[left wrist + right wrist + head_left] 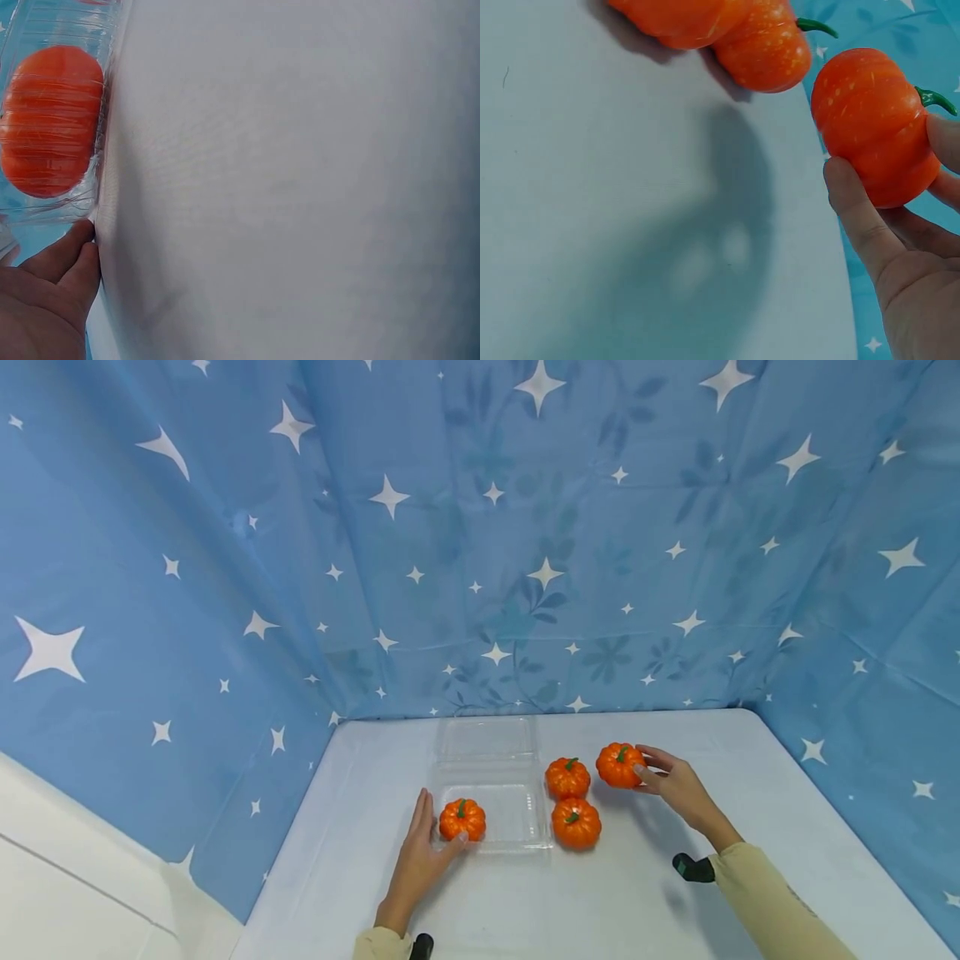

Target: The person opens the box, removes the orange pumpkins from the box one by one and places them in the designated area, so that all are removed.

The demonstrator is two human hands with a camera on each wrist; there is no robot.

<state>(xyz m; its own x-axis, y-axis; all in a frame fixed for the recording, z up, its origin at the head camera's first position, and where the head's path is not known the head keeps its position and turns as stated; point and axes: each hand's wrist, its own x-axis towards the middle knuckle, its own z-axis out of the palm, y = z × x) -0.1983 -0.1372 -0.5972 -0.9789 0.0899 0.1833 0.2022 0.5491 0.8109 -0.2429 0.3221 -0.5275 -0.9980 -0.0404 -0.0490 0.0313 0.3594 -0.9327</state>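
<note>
The right hand (678, 787) pinches a pumpkin (617, 767) between thumb and fingers, above the tabletop (637, 902), right of its middle and toward the far edge. The skin looks smooth, so a weak pinch could let it slip and knock the far loose pumpkin (567, 778). The left hand (422, 856) has its thumb spread from straight fingers at the clear box (517, 814); a careless push could shift this probably light box. Its transparent lid (487, 739) is hard to make out. The left wrist view cuts off the hand; how firmly it presses, I cannot tell.

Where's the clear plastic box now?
Head view: the clear plastic box lies open on the left half of the white table, one pumpkin inside, the left hand at its left side, two pumpkins to its right.
</note>
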